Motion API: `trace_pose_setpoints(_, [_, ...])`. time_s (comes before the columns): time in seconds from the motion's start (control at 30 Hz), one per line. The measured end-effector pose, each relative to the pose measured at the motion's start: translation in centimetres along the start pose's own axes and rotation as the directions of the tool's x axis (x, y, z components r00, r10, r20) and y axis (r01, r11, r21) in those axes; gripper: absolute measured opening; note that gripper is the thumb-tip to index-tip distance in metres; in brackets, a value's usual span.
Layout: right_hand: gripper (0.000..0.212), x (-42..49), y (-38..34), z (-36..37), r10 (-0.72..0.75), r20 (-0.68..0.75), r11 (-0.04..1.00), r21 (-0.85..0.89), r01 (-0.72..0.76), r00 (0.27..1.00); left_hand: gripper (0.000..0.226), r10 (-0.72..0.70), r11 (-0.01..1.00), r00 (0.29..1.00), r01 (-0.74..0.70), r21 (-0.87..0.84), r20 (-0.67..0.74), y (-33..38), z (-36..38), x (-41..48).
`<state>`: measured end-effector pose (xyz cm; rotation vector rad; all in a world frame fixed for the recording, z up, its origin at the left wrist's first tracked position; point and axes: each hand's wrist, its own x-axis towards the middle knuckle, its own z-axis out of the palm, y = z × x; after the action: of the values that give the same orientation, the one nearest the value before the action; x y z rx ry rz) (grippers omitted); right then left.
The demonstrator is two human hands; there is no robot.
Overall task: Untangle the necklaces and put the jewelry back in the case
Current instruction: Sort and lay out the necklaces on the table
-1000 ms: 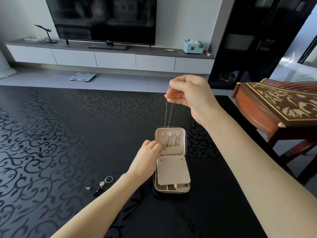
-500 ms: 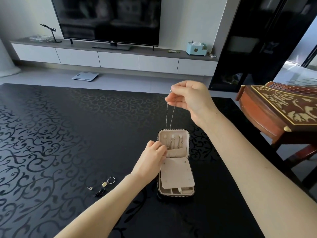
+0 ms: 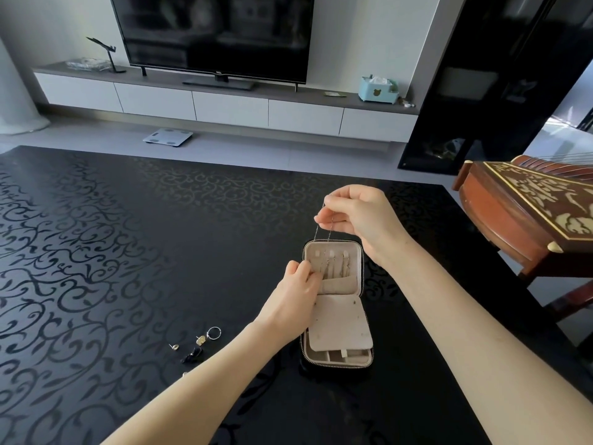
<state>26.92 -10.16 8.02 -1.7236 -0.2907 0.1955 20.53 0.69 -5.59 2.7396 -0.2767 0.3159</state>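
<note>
The right hand (image 3: 359,216) pinches the top of a thin necklace (image 3: 330,231). The chain hangs into the lid of the open case (image 3: 362,274) just below that hand. The left hand (image 3: 298,290) curls its fingers at the lid's left side, but the chain is too thin there to tell if they hold it. Left of that arm, a ring (image 3: 214,333) and tiny bits lie on the bench (image 3: 128,252).
</note>
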Motion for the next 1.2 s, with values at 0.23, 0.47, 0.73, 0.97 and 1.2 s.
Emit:
trace_pose_setpoints(0.23, [0.009, 0.0, 2.3, -0.3, -0.147, 0.055, 0.777, -0.612, 0.149, 0.988, 0.028, -0.038, 0.999, 0.998, 0.035, 0.041, 0.056, 0.6, -0.5, 0.2])
trace_pose_setpoints(0.47, [0.010, 0.2, 6.1, -0.4, -0.311, 0.112, 0.482, -0.837, 0.259, 0.944, 0.039, 0.099, 0.994, 0.980, -0.106, -0.034, -0.175, -1.4, 0.8, -0.3])
trace_pose_setpoints(0.73, [0.004, 0.5, 9.3, -0.6, -0.498, 0.166, 0.502, -0.745, 0.439, 0.851, 0.033, -0.302, 0.902, 0.878, 0.139, -0.408, -0.370, -0.8, -2.0, 1.4])
trace_pose_setpoints(0.97, [0.010, 0.5, 10.1, -0.1, -0.688, 0.223, 0.238, -0.830, 0.505, 0.690, 0.030, -0.334, 0.853, 0.926, 0.216, -0.475, -0.178, -0.5, -2.5, 3.8])
trace_pose_setpoints(1.2, [0.015, 0.3, 10.5, 0.1, -0.766, 0.175, 0.200, -0.850, 0.488, 0.618, 0.023, -0.267, 0.877, 0.949, 0.165, -0.452, -0.171, -0.9, -3.0, 4.2])
